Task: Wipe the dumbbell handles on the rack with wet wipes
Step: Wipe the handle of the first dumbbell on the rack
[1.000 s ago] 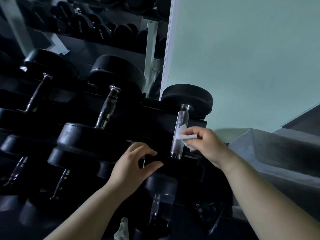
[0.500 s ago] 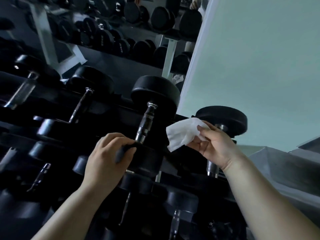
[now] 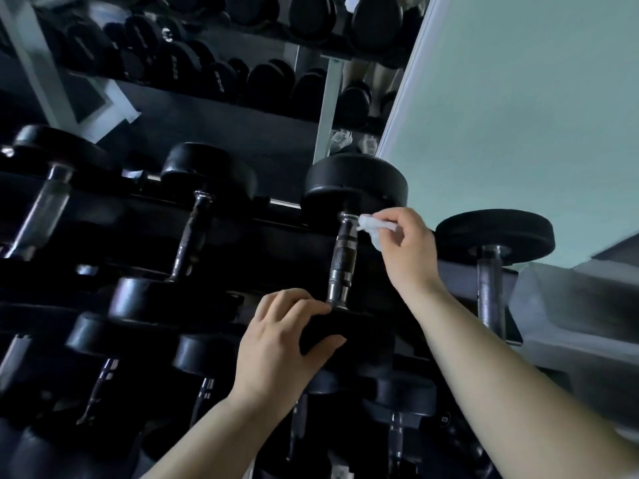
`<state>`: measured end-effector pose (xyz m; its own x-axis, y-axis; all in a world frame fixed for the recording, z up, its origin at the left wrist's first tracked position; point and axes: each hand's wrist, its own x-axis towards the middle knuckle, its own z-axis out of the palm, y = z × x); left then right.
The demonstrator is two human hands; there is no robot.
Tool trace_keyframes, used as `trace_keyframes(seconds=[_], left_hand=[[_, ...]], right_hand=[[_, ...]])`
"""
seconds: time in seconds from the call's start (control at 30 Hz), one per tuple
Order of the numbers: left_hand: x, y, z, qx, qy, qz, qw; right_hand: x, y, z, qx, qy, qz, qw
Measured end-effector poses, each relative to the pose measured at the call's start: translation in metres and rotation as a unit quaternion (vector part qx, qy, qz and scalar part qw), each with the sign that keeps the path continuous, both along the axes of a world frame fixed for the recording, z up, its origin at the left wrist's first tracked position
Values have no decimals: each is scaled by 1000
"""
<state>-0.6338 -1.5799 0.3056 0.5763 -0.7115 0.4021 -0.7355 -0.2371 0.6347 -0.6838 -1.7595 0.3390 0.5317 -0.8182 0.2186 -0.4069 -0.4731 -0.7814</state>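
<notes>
A: Exposure low, cool cast. Rack (image 3: 262, 219) and dumbbell (image 3: 352, 188) read near black; lower left loses all detail.

B: Brightest zone is the green wall (image 3: 518, 115), upper right, evenly lit. Left hand (image 3: 276, 340), right hand (image 3: 408, 250) and wipe (image 3: 370, 228) mid-toned, sharp, soft shading only.

A: Small highlights on the steel handle (image 3: 340, 261); a thin glint also runs along the rack's rail. No strong glare.

B: Wide-angle bending at the edges: straight lines lean. Right edge smeared. Plates (image 3: 155, 53) at top left soft, slightly blurred.
</notes>
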Motion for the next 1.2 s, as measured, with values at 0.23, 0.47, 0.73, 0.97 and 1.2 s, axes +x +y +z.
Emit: trace_keyframes(seconds=[0.23,0.47,0.73,0.97,1.2], left_hand=[[0,-1,-6,2,-3,12,1000],[4,-2,-5,9,0,2,1000],[0,-1,-8,1,17,7,1000],[0,1,-7,4,24,-2,1000],[-6,2,-6,-10,45,27,999]], right_hand=[[20,-5,-30,80,69,79,991],[-7,8,-27,34,153,280,947],[29,-5,-27,-107,122,133,978],[0,5,-22,-108,187,356,909],[27,-10,-22,-144,164,225,950]])
